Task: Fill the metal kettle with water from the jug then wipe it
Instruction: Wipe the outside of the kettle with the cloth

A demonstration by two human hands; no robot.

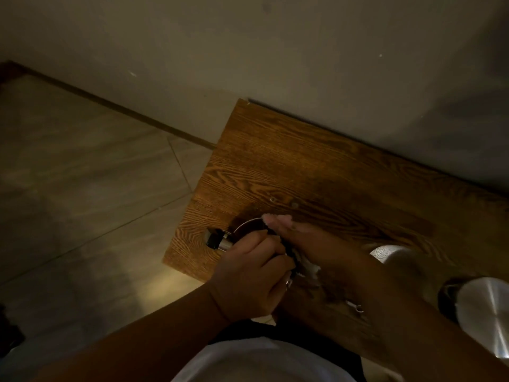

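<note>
The metal kettle [220, 240] stands near the wooden table's left front corner. Only its black-tipped spout and a thin arc of its rim show; my hands hide everything else. My left hand [248, 274] is closed over the kettle's top, around what looks like the dark handle. My right hand [311, 244] lies across the kettle with its fingers stretched out and presses a white tissue [309, 269] against it. I cannot make out the jug for certain in this dim light.
The wooden table [289, 161] runs along a pale wall. A white paper roll [384, 253] stands just right of my right hand. At the right edge is a round brushed-metal object [484, 307]. Tiled floor [82, 175] lies left of the table.
</note>
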